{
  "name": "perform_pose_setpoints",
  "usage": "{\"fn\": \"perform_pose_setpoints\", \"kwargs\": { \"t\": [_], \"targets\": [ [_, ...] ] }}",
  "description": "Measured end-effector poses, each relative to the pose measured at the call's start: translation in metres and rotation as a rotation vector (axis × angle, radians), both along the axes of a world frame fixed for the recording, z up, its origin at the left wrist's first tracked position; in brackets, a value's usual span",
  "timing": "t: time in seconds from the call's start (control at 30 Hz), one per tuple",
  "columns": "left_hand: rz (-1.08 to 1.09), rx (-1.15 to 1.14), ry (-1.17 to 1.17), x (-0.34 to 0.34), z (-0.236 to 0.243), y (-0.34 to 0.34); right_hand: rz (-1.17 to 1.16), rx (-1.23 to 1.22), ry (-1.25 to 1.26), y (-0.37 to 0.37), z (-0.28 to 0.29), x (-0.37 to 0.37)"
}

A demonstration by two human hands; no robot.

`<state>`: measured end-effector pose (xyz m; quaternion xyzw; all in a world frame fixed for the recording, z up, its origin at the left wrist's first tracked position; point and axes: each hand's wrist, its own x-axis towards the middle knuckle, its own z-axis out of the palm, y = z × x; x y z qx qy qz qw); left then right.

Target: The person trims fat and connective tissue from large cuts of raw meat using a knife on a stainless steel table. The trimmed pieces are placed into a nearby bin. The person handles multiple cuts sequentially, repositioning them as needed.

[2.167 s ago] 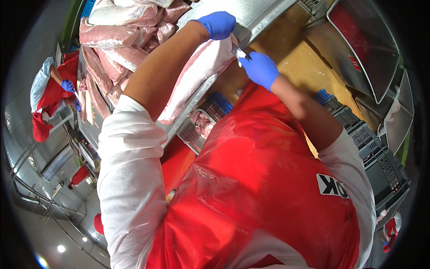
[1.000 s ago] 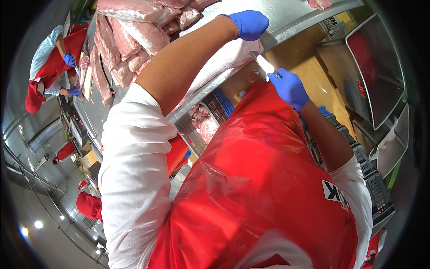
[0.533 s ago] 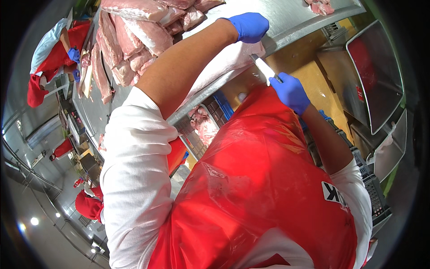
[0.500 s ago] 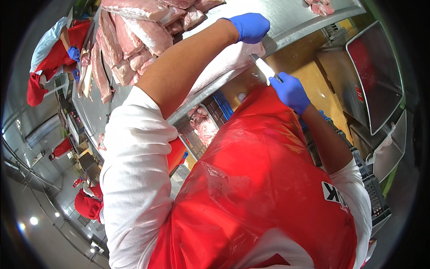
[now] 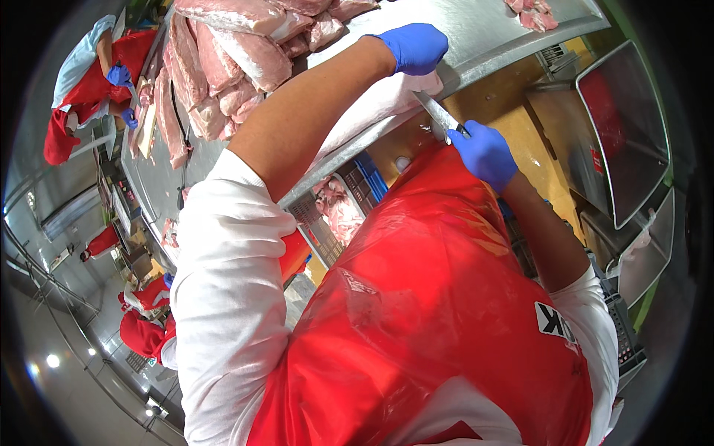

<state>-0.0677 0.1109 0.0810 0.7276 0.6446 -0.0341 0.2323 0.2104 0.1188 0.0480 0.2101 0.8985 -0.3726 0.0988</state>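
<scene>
My left hand (image 5: 416, 49), in a blue glove, is closed at the end of a long pale piece of meat (image 5: 372, 111) that lies along the near edge of the metal table. Its fingertips are hidden behind the knuckles. Lower and to the right, my right hand (image 5: 485, 154), also gloved in blue, grips a knife (image 5: 440, 111) by its dark handle. The blade slants up and left, with its tip touching the end of the meat just below my left hand. My left forearm covers part of the piece.
Several long cuts of meat (image 5: 238, 59) are heaped at the table's far left, and small scraps (image 5: 532, 13) lie far right. Below the table edge a crate (image 5: 338, 212) holds trimmings. Clear-sided bins (image 5: 625, 134) stand at the right. A co-worker (image 5: 93, 82) works at upper left.
My hands and the knife stay almost in place; the blade has turned slightly, its flat now looking darker. The co-worker at upper left has moved their hands.
</scene>
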Motion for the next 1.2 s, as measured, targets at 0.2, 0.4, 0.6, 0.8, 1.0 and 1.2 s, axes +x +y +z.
{"fn": "perform_pose_setpoints", "kwargs": {
  "t": [0.2, 0.4, 0.6, 0.8, 1.0, 1.2],
  "targets": [
    [0.008, -0.005, 0.013, -0.003, 0.004, 0.0, -0.237, -0.107, -0.186, -0.009, 0.008, -0.06],
    [0.065, -0.013, -0.007, -0.008, 0.01, -0.004, -0.218, -0.126, -0.28, -0.014, 0.02, -0.046],
    [0.043, 0.074, -0.046, -0.005, 0.003, -0.004, -0.192, -0.089, -0.253, -0.015, 0.011, -0.06],
    [0.071, 0.031, -0.023, -0.012, 0.002, -0.003, -0.194, -0.096, -0.223, -0.018, 0.001, -0.069],
    [0.078, 0.103, -0.075, -0.01, 0.008, -0.008, -0.196, -0.248, -0.223, -0.013, 0.0, -0.044],
    [0.078, 0.05, 0.007, -0.02, -0.01, 0.001, -0.198, -0.17, -0.113, -0.024, -0.019, -0.085]
  ]
}}
